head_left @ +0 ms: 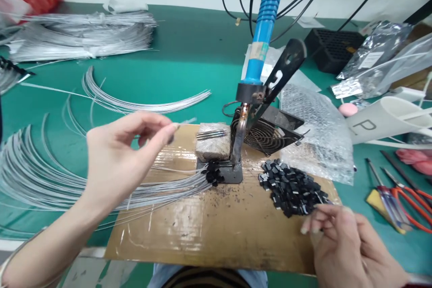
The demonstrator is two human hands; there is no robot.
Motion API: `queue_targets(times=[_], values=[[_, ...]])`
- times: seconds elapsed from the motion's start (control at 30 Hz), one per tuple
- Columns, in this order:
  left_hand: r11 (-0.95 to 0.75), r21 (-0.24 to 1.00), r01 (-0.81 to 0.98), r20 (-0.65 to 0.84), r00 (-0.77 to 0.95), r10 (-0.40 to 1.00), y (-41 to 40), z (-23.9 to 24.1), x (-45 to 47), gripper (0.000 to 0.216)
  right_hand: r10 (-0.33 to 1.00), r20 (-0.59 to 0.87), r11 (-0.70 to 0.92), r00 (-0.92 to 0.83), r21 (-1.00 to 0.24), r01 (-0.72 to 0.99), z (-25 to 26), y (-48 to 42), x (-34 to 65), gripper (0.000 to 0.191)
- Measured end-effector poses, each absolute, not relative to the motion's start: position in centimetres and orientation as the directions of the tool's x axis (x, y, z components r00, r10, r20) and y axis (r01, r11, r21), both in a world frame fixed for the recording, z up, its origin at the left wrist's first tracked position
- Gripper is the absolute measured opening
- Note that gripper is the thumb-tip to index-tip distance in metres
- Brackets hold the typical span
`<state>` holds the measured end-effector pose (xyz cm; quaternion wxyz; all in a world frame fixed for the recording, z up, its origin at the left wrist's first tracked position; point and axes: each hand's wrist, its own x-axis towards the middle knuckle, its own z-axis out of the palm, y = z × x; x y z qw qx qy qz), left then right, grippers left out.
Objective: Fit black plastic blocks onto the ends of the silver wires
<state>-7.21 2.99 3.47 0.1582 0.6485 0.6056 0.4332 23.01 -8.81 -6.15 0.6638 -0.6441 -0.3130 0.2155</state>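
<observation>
My left hand pinches a thin whitish wire between thumb and forefinger, its tip poking out to the right. Below that hand a fan of similar grey-white wires runs to a cluster of black end pieces at the foot of a stand. At the lower right, my right hand has its fingers closed at the near edge of a pile of small black pieces; whatever it grips is hidden. A blue-handled soldering iron stands between the hands, tip down, beside a wrapped block carrying several thin rods.
Brown cardboard covers the near bench. Behind the iron are a small fan and bubble wrap. A white cup, a screwdriver and orange-handled pliers lie right; wire bundles lie back left.
</observation>
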Motion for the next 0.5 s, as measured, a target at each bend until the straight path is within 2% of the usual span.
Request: queue_targets(times=[0.07,0.17,0.23,0.33,0.5], values=[[-0.232,0.664,0.711,0.292,0.04,0.956,1.3,3.8,-7.6,0.013,0.768,0.149,0.109,0.623,-0.989,0.103,-6.3,-9.6,22.4,0.027],[-0.307,0.639,0.705,0.157,0.271,0.95,-0.2,3.5,-7.3,0.017,0.906,0.205,0.164,0.37,-0.976,0.141,-6.2,-10.7,20.2,0.041],[-0.396,0.606,0.69,0.196,0.354,0.915,-0.8,3.0,-6.8,0.012,0.95,0.234,0.187,0.21,-0.958,0.219,-5.9,-11.1,18.3,0.041],[-0.521,0.535,0.666,0.318,0.413,0.854,-1.5,2.2,-5.9,0.007,0.953,0.261,0.203,0.155,-0.928,0.312,-5.5,-10.9,15.9,0.042],[-0.577,0.53,0.621,0.353,0.457,0.816,-2.7,1.2,-5.3,0.014,0.91,0.411,0.397,-0.047,-0.834,0.383,-5.6,-10.1,15.1,0.054]])
